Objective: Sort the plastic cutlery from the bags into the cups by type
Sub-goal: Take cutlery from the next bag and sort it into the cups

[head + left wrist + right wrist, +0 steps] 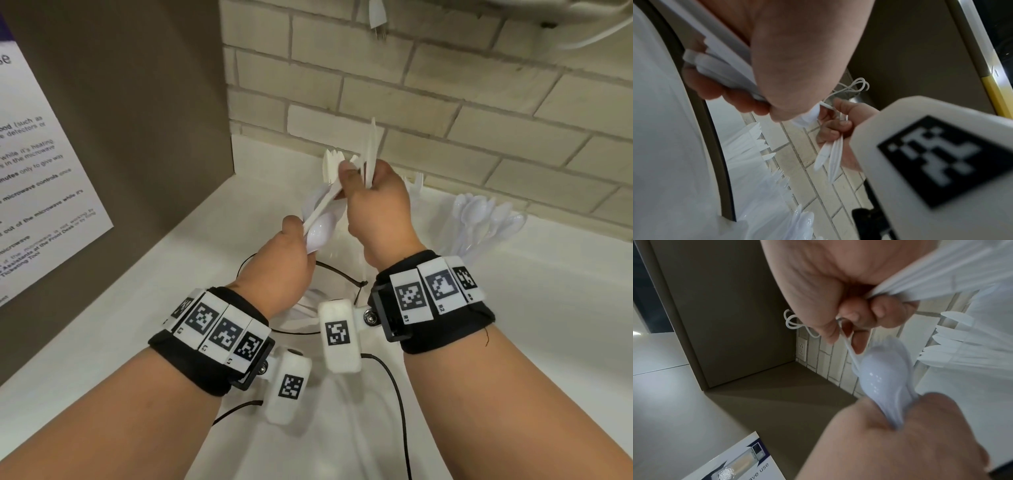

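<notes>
My left hand grips a mixed bunch of white plastic cutlery; a spoon bowl sticks out of its fist, and the same spoon shows close up in the right wrist view. My right hand holds several white knives upright in its curled fingers. Its thumb and forefinger also pinch a thin white piece from the left hand's bunch. Behind the hands stand cups of knives, forks and spoons. The cups themselves are hard to make out.
A clear bag with a black tie and more cutlery lies on the white counter under my wrists. A brown cabinet side with a notice stands at the left, and a brick wall is close behind.
</notes>
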